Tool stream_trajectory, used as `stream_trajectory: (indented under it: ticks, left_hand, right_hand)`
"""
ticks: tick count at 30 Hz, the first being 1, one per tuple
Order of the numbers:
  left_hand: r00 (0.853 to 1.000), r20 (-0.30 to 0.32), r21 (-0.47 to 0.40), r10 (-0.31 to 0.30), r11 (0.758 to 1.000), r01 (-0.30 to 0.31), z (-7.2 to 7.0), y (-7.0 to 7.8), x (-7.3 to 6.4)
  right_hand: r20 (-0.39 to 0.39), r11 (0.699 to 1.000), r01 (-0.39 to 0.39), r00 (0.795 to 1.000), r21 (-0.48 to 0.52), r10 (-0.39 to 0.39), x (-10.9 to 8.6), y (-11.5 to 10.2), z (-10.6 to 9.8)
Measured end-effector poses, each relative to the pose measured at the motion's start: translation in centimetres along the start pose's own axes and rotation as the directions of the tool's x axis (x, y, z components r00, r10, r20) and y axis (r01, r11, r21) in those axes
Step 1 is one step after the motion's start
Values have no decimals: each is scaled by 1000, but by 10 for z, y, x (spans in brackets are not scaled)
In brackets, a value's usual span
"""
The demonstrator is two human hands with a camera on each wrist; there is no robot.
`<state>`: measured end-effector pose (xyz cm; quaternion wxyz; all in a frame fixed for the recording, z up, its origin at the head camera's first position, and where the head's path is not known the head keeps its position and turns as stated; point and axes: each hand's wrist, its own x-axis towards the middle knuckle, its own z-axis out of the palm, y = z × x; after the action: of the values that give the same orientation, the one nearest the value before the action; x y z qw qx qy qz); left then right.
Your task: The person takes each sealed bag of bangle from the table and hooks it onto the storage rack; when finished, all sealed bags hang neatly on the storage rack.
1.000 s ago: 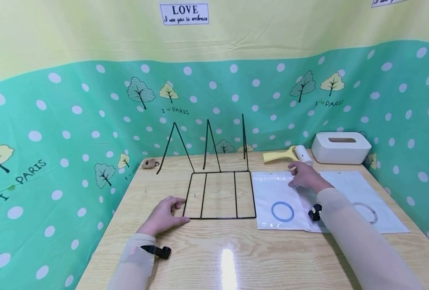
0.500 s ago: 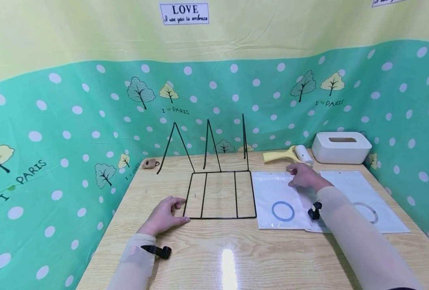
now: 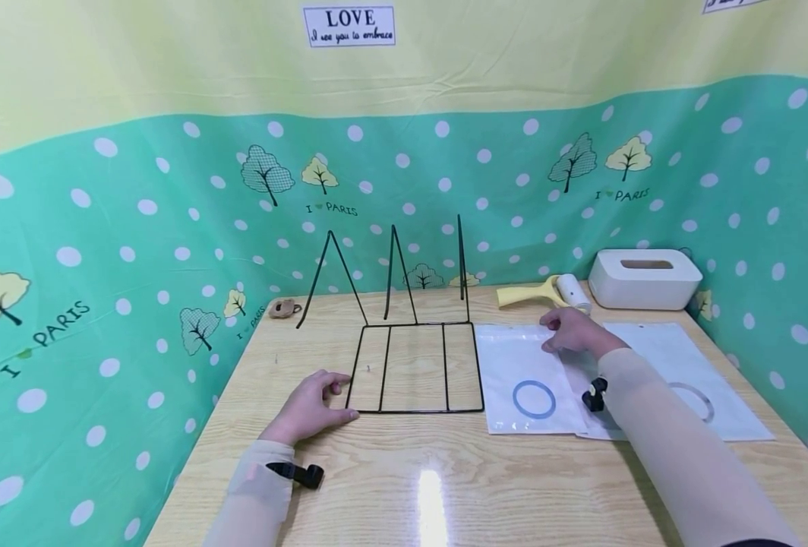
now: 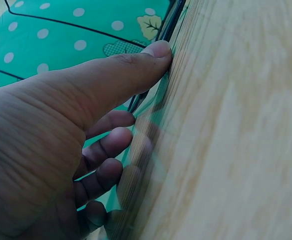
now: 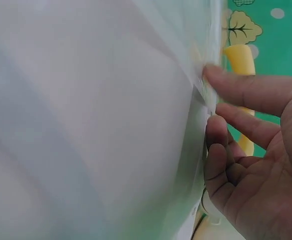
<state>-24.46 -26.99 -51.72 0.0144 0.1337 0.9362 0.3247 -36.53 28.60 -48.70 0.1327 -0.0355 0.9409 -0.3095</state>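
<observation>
A black wire rack (image 3: 411, 411) lies on the wooden table, its flat grid toward me and three pointed wire dividers rising behind. My left hand (image 3: 311, 406) holds its near left corner. In the left wrist view the thumb (image 4: 155, 52) lies along the dark wire, with the other fingers loosely curled below. To the right lies a white plastic bag (image 3: 513, 353) bearing a blue ring (image 3: 534, 399). My right hand (image 3: 571, 332) pinches the bag's far right corner. Up close in the right wrist view, thumb and index finger meet at its translucent edge (image 5: 198, 85).
A second white bag (image 3: 657, 346) with a grey ring lies partly under the right forearm. Behind stand a yellow-handled lint roller (image 3: 523, 294) and a white tissue box (image 3: 645, 281). A small brown object (image 3: 282, 308) sits at the back left. Patterned cloth (image 3: 172, 228) surrounds the table.
</observation>
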Motion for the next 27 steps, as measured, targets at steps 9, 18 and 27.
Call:
stream_trajectory:
  ticks: [9, 18, 27]
  left_hand:
    - [1000, -5, -6, -3, 1000, 3, 0, 2, -1]
    - [1000, -5, -3, -3, 1000, 3, -1, 3, -1]
    - [1000, -4, -4, 3, 1000, -3, -1, 3, -1]
  right_hand:
    - [-11, 1000, 6, 1000, -14, -6, 3, 0, 0]
    - [-95, 999, 7, 996, 35, -3, 6, 1, 2]
    - [-140, 989, 2, 990, 151, 20, -1, 2, -9]
